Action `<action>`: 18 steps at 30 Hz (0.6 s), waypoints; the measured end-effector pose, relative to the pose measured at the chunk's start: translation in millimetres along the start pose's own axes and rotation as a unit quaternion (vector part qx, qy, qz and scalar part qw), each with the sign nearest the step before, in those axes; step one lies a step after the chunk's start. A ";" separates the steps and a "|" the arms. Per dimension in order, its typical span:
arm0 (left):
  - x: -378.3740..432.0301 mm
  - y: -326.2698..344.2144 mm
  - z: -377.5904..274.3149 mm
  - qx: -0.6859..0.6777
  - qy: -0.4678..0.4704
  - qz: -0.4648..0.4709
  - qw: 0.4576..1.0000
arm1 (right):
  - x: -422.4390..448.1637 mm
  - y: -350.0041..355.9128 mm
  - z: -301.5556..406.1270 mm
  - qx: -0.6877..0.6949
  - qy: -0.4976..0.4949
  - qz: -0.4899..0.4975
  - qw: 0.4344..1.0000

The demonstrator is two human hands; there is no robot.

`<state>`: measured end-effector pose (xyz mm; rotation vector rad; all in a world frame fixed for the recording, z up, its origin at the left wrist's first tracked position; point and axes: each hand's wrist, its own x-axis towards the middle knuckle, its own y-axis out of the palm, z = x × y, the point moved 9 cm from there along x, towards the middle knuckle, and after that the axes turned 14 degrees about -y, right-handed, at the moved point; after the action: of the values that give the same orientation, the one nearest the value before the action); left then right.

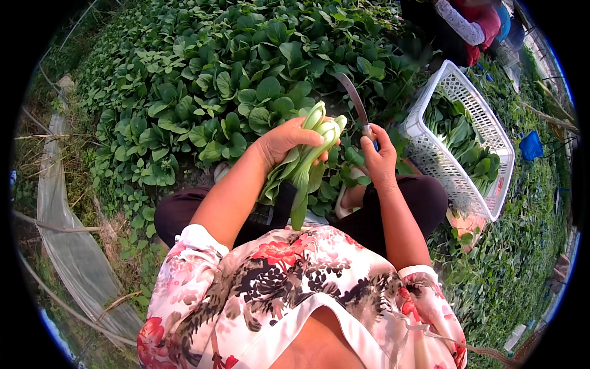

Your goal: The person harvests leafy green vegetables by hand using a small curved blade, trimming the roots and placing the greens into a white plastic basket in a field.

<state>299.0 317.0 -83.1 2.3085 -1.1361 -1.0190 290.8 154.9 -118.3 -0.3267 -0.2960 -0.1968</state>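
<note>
My left hand is closed around a small bunch of green bok choy. The pale stem bases point away from me, and the leaves hang back towards my lap. In my right hand is a sickle-like harvesting knife, gripped by its handle, most of which my fingers hide. Its curved blade points up and away, apart from the bunch. Ahead of both hands grows a dense bed of leafy bok choy.
A white perforated plastic crate with cut greens stands at my right. Beyond it another person is at the bed. Clear plastic sheeting lies along the left. A blue object lies right of the crate.
</note>
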 end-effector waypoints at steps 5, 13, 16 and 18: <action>-0.7 3.6 7.3 0.053 -0.024 0.012 0.998 | 20.3 34.6 51.1 0.215 0.063 0.063 0.973; -56.0 -46.3 -43.1 0.011 0.102 -0.084 0.991 | 40.1 6.0 0.4 0.365 0.180 -0.036 0.913; -92.9 -88.9 -58.5 0.030 0.106 -0.157 0.981 | 35.8 13.7 -14.0 0.451 0.221 -0.032 0.864; -94.7 -105.4 -55.8 0.036 0.087 -0.179 0.979 | 33.1 21.2 -17.6 0.485 0.247 -0.019 0.839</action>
<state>356.9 457.0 -66.7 2.6631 -0.7157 -0.8796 331.3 163.8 -129.8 0.7415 0.1368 -0.1415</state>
